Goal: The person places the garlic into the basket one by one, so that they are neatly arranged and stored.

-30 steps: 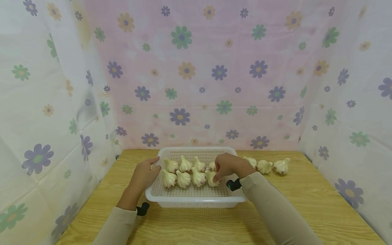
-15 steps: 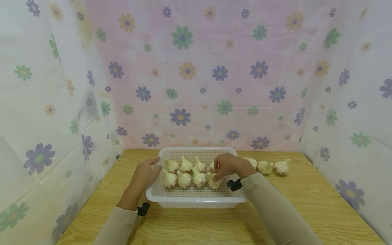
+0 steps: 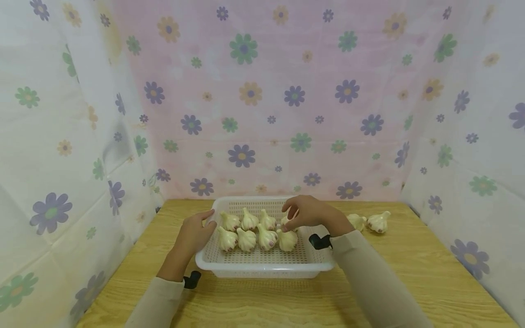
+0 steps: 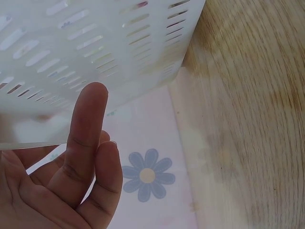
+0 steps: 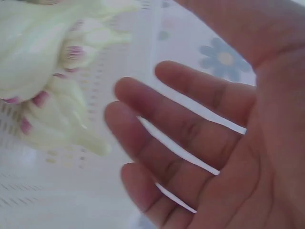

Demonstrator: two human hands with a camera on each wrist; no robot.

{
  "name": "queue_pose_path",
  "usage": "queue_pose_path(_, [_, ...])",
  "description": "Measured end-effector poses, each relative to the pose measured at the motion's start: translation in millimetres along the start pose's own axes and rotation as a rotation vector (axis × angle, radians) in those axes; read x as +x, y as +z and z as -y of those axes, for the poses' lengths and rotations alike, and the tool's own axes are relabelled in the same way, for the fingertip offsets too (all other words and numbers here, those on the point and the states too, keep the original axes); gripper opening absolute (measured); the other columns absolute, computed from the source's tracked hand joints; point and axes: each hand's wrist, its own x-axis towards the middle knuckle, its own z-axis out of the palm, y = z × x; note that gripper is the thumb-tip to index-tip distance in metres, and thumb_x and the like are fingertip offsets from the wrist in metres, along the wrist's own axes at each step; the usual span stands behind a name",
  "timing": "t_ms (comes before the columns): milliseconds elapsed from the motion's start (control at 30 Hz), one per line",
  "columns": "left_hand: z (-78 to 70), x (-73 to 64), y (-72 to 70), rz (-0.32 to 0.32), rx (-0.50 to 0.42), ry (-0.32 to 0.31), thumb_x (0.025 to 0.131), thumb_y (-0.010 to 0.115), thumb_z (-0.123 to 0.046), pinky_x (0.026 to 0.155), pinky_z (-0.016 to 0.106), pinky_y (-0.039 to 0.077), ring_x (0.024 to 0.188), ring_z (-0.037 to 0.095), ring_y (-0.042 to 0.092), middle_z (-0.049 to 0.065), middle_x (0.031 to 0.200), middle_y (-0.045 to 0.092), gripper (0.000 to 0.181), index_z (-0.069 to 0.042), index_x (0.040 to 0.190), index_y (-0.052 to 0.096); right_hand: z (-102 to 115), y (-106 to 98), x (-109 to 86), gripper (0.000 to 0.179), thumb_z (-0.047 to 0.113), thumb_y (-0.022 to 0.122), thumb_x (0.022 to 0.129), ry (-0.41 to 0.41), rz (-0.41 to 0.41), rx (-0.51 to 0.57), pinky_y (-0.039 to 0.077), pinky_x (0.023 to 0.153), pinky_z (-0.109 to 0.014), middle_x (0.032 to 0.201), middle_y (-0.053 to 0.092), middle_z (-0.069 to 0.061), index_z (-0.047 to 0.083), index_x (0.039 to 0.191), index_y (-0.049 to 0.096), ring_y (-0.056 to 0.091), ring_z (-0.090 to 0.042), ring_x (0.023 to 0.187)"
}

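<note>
A white plastic basket (image 3: 266, 266) with slotted walls stands on the wooden table, holding several garlic bulbs (image 3: 267, 239) in two rows. At its left rim my left hand (image 3: 193, 233) grips the edge; the left wrist view shows a finger (image 4: 88, 119) against the slotted outer wall. My right hand (image 3: 309, 213) hovers over the basket's right part with nothing in it, fingers loosely bent and apart. Just below its fingertips sits the front right garlic bulb (image 3: 287, 241). The right hand partly hides another bulb behind it. In the right wrist view, bulbs (image 5: 59, 114) lie beyond the spread fingers (image 5: 157, 107).
Two garlic bulbs (image 3: 378, 222) show on the table to the right of the basket, one partly behind my right forearm. A flowered cloth (image 3: 262, 91) hangs close behind the table (image 3: 254, 305) and along both sides.
My right hand has let go of the front right garlic bulb and risen slightly, its fingers spreading. That bulb now sits in the basket's front row. The left hand stays on the rim.
</note>
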Motion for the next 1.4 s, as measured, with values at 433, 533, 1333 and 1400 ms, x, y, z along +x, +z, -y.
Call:
queue_pose_path(433, [-0.3, 0.6, -0.9, 0.014, -0.008, -0.023, 0.099, 0.055, -0.028, 0.046, 0.031, 0.045, 0.056, 0.018, 0.05, 0.023, 0.15, 0.055, 0.051, -0.011, 0.147, 0.059, -30, -31, -46.2, 0.063, 0.048, 0.083, 0.085, -0.039, -0.338, 0.162, 0.053, 0.1, -0.058, 0.148, 0.055, -0.01, 0.019, 0.138, 0.063, 0.06, -0.038, 0.126])
queue_pose_path(533, [0.5, 1.1, -0.7, 0.014, -0.006, -0.023, 0.099, 0.055, -0.029, 0.045, 0.031, 0.043, 0.049, 0.016, 0.042, 0.022, 0.149, 0.056, 0.051, -0.012, 0.147, 0.059, -38, -32, -56.7, 0.061, 0.05, 0.082, 0.085, -0.019, -0.415, 0.147, 0.052, 0.1, -0.059, 0.151, 0.051, -0.009, 0.022, 0.136, 0.063, 0.059, -0.038, 0.128])
queue_pose_path(1333, [0.0, 0.9, 0.9, 0.019, -0.02, -0.013, 0.099, 0.055, -0.03, 0.044, 0.03, 0.043, 0.053, 0.017, 0.044, 0.022, 0.151, 0.055, 0.052, -0.012, 0.147, 0.059, -125, -33, -126.1, 0.06, 0.055, 0.069, 0.094, 0.197, -0.747, 0.203, 0.051, 0.094, -0.055, 0.149, 0.052, -0.018, 0.013, 0.137, 0.062, 0.057, -0.041, 0.125])
queue_pose_path(1400, [0.3, -0.2, 0.3, 0.021, -0.014, -0.02, 0.099, 0.056, -0.03, 0.045, 0.031, 0.044, 0.058, 0.021, 0.051, 0.021, 0.151, 0.055, 0.052, -0.012, 0.147, 0.059, -135, -31, -129.2, 0.062, 0.057, 0.068, 0.093, 0.25, -0.767, 0.233, 0.055, 0.087, -0.044, 0.145, 0.055, -0.018, 0.014, 0.137, 0.062, 0.058, -0.037, 0.123])
